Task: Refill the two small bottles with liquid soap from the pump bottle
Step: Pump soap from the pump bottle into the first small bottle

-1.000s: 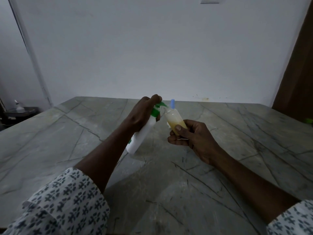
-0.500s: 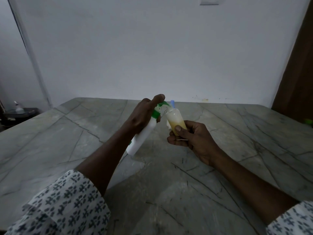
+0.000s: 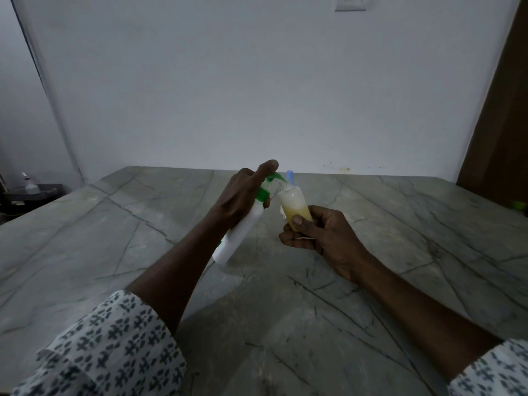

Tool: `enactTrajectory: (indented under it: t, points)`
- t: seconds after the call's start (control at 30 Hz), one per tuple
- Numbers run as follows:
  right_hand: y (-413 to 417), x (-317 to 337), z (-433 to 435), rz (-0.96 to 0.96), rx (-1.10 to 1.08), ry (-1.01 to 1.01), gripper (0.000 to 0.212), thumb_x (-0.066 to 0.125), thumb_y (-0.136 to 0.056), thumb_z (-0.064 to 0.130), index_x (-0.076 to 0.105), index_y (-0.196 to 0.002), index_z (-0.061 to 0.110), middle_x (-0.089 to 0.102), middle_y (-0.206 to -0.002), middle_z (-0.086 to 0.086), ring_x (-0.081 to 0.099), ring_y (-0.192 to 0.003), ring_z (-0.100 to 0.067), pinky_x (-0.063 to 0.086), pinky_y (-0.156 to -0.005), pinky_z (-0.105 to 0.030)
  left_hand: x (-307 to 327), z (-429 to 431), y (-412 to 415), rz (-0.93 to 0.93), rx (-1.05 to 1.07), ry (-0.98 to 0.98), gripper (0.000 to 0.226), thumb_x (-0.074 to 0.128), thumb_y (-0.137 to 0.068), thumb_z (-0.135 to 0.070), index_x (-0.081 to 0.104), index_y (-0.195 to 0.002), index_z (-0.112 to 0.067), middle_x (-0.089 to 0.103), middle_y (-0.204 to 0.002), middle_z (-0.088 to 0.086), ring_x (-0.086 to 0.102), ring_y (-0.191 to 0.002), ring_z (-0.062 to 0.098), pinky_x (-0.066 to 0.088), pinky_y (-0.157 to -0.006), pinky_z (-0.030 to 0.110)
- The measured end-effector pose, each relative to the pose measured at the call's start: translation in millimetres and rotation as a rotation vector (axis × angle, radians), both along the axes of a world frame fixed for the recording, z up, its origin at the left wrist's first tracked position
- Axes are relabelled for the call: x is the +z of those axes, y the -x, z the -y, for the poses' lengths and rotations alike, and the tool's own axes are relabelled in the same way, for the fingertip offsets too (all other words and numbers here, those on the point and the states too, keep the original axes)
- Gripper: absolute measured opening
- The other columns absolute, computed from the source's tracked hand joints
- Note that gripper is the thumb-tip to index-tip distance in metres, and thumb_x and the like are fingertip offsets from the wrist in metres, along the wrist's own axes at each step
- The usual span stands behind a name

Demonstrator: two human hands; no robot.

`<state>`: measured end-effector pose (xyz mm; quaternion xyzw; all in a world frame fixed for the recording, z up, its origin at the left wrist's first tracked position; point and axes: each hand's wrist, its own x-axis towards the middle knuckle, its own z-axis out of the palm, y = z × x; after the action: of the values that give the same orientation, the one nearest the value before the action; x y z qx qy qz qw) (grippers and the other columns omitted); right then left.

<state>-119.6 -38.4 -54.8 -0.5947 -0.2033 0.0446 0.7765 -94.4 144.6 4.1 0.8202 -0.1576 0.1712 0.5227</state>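
Left hand (image 3: pixel 243 197) gripping, forefinger raised, right hand (image 3: pixel 323 237) gripping, forearms extended

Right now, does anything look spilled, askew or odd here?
No spill shows on the table. The pump bottle is tilted in the left hand, nozzle at the small bottle in the right hand; that looks deliberate.

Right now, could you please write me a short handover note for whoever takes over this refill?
Left hand grips the tilted pump bottle, forefinger raised above its green pump head.
Right hand holds one small bottle, its mouth at the nozzle.
Done: that bottle is partly filled with yellowish soap.
Left: top it up, then fill the second; a blue-topped item behind the hands may be it, cannot tell.
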Motion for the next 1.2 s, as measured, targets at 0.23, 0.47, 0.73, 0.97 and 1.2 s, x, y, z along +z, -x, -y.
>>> enactTrajectory:
  t: [0.23,0.47,0.73,0.97,1.2]
  points:
    - [0.2,-1.5,0.0,0.003,0.009,0.029,0.039,0.066,-0.079,0.018,0.060,-0.113,-0.001,0.071,-0.095,-0.022,0.073,-0.086,-0.033,0.060,-0.076,-0.035,0.2,-1.5,1.3,0.000,-0.026,-0.025,0.060,0.041,-0.097,-0.044,0.063,-0.059,-0.003,0.065,-0.059,0.013,0.056,-0.052,0.019,0.047,-0.067,0.033]
    - [0.8,-2.8,-0.3,0.004,0.001,0.042,0.023,0.063,-0.087,0.010,0.062,-0.108,0.002,0.072,-0.093,-0.021,0.073,-0.083,-0.032,0.060,-0.073,-0.033,-0.5,-2.7,1.6,0.021,-0.032,-0.020,0.058,0.042,-0.095,-0.038,0.059,-0.053,-0.001,0.064,-0.055,0.012,0.054,-0.050,0.019,0.045,-0.067,0.034]
    - [-0.1,-1.1,0.1,0.003,0.008,0.017,0.041,0.067,-0.079,0.018,0.060,-0.114,-0.002,0.071,-0.098,-0.025,0.073,-0.087,-0.034,0.060,-0.077,-0.037,0.9,1.2,3.3,0.018,0.010,-0.042,0.064,0.042,-0.101,-0.048,0.064,-0.056,-0.009,0.064,-0.056,0.009,0.056,-0.049,0.014,0.043,-0.065,0.028]
    - [1.4,-3.1,-1.2,0.008,0.016,0.059,0.028,0.065,-0.082,0.015,0.062,-0.108,0.003,0.072,-0.096,-0.022,0.073,-0.085,-0.031,0.060,-0.075,-0.032,-0.3,-3.1,0.3,0.067,-0.013,-0.090,0.051,0.038,-0.097,-0.028,0.054,-0.058,0.000,0.064,-0.055,0.010,0.054,-0.052,0.021,0.049,-0.074,0.044]
    - [1.3,-1.3,0.2,0.022,-0.012,0.060,0.025,0.062,-0.088,0.010,0.060,-0.112,0.002,0.070,-0.100,-0.026,0.073,-0.085,-0.032,0.060,-0.072,-0.030,-0.9,-0.3,3.5,0.030,0.002,-0.039,0.059,0.042,-0.102,-0.042,0.062,-0.056,-0.012,0.063,-0.055,0.005,0.056,-0.048,0.013,0.045,-0.064,0.028]
